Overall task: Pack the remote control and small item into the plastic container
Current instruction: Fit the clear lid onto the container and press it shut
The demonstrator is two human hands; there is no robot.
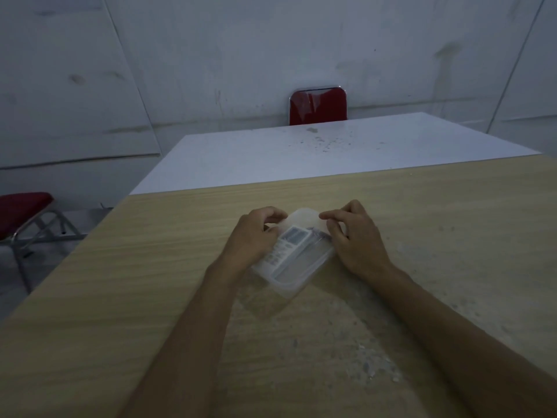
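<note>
Hands are sitting on either side of the clear rectangular plastic container (294, 267), which is resting on the pale wood-grain tabletop (150, 251) right in front of the person. The white remote control with the grey display (289, 247) is lying inside it already, and its long axis is running diagonally, near-left to far-right, same as the box itself.

The left hand (251, 236) is curling over the box's left long side, fingers bent and touching the rim near the remote's screen end. The right hand (355, 236) is pressing against the right side, with the fingertips (327, 216) pinched loosely on the far edge of what looks like a frosted translucent lid (304, 218) tilted up at the back of the box. Lighting is dim, so I can't be sure whether that's a lid or just the box's far wall catching light.

The small item is probably the dark strip (319, 236) tucked beside the remote on the right, but it's too murky to call.

So the packing part looks basically done to me, and the closing bit is what's in hand. Since the lid is lying just beyond both hands, at the far end of the box's long axis, the next move is likely pulling it down toward the body. Both hands are about equally close, the right one maybe slightly better placed on it.
</note>
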